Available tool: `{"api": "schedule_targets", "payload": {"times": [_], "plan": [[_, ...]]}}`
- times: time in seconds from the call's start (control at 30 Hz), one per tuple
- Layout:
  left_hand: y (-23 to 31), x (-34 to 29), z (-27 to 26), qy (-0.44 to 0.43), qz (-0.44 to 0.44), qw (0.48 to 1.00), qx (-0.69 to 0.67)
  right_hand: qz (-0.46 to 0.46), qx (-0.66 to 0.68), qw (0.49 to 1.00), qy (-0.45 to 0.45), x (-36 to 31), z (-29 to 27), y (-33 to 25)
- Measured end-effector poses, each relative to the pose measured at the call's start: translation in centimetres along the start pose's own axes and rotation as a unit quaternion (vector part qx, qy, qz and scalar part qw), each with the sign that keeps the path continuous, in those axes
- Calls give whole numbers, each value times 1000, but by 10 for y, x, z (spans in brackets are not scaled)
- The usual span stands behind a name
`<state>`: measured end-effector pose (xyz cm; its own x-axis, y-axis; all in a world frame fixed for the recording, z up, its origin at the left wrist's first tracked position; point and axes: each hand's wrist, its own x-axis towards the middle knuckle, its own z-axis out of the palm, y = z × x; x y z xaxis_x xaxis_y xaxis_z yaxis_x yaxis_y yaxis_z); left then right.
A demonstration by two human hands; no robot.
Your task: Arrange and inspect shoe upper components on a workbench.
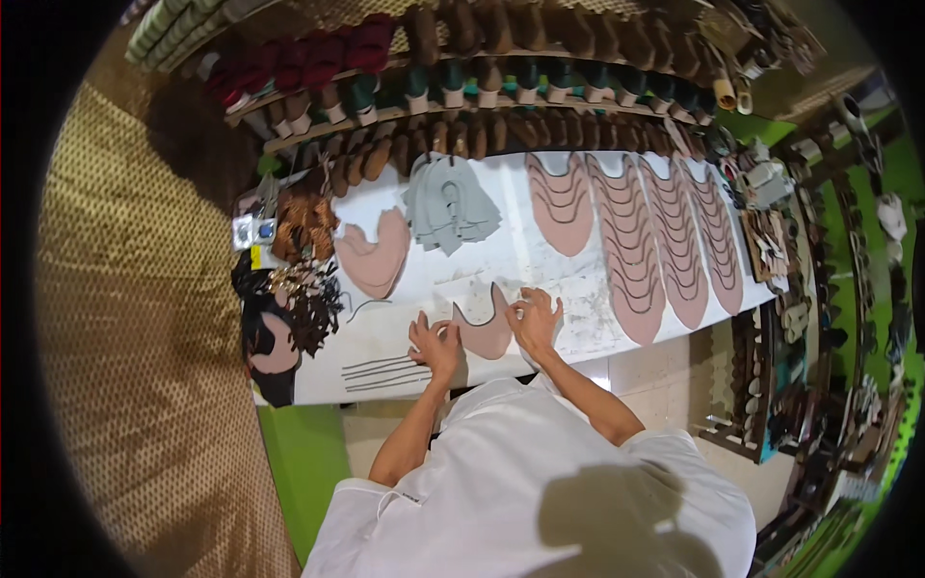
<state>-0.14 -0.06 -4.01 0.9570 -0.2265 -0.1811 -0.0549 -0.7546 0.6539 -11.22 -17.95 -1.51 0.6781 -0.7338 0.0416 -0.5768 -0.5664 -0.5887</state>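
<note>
Your pink piece [485,339], tips pointing away from you, long axis leaning slightly left, left hand [436,345] and right hand [536,320] curled, pinching its sides

Free room separates grey stack [472,217] from pink rows [631,260].

Left hand [436,347] and right hand [535,321]: fingertip contact too small to resolve; pinch or light rest on pink piece [485,339] indeterminate. Front edge of bench [482,265] partly hidden by white shirt [501,453]. Grey pieces [453,207]: lower layers mostly covered. Dark strips [318,316]: tangled, inseparable. Striped bundle [173,31], upper left: cut off by rim.
</note>
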Motion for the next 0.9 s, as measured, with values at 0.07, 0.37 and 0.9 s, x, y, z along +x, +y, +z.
{"api": "schedule_targets", "payload": {"times": [0.07,0.37,0.9], "plan": [[-2,1,1,-5,22,999,-23,14,11,1000,11,0,-8,3],[57,0,36,-94,54,994,-26,81,38,995,51,13,-64,60],[198,69,149,-68,62,995,33,54,28,997,42,141,-120,170]]}}
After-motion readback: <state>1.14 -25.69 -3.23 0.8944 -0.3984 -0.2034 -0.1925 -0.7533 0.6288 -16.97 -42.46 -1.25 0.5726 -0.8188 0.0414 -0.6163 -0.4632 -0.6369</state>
